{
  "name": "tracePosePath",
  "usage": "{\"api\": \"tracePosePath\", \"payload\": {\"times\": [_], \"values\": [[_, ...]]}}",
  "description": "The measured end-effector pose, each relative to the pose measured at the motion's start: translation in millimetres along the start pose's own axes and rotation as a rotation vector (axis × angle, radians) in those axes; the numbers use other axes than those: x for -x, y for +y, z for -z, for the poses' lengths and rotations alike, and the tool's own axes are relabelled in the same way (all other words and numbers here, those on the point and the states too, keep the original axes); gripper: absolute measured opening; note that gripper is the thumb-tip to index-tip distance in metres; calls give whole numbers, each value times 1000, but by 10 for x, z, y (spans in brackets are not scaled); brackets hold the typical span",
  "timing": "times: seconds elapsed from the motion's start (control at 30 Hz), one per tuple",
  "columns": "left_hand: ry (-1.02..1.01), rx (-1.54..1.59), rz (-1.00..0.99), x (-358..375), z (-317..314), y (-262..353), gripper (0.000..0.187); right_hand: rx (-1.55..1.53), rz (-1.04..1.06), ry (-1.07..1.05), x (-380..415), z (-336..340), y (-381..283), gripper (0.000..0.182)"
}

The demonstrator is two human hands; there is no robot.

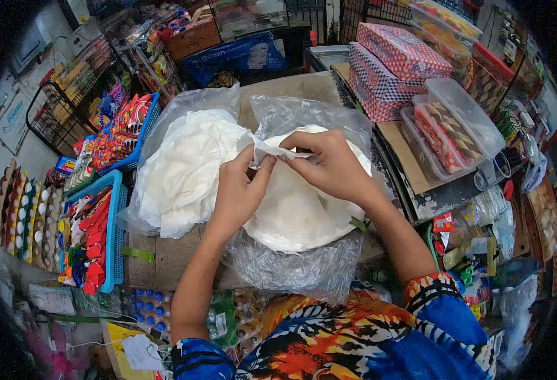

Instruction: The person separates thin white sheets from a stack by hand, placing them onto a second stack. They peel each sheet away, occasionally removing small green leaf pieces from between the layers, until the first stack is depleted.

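Two piles of thin white round sheets lie on clear plastic on a wooden table. The left pile (187, 164) is loose and ruffled; the right pile (300, 215) is flatter and rounder. Above the inner edge of the right pile, my left hand (244, 183) and my right hand (329, 161) pinch the edge of a thin white sheet (269, 150), thumbs close together. Part of that sheet reaches toward the left pile. Crumpled clear plastic (291, 263) sticks out below the right pile, toward my body.
Blue baskets of packets (119, 234) stand at the left, beside egg trays (28, 218). Checkered boxes (399, 60) and a plastic container of rolled wafers (446, 130) sit at the right. Bottles with blue caps (152, 307) are below the table edge. A green strip (138, 254) lies near the left basket.
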State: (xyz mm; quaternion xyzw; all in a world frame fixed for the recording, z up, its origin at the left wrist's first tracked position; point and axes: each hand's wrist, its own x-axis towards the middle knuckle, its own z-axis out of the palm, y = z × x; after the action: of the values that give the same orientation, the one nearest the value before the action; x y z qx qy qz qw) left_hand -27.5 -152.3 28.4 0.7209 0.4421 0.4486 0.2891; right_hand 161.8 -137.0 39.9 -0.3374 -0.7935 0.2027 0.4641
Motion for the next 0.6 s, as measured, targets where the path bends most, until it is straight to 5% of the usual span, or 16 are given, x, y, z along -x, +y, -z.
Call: {"api": "tracePosePath", "payload": {"times": [0.6], "values": [[38, -74, -21, 9, -4, 81, 21, -10, -41, -8, -20, 1, -4, 20]]}}
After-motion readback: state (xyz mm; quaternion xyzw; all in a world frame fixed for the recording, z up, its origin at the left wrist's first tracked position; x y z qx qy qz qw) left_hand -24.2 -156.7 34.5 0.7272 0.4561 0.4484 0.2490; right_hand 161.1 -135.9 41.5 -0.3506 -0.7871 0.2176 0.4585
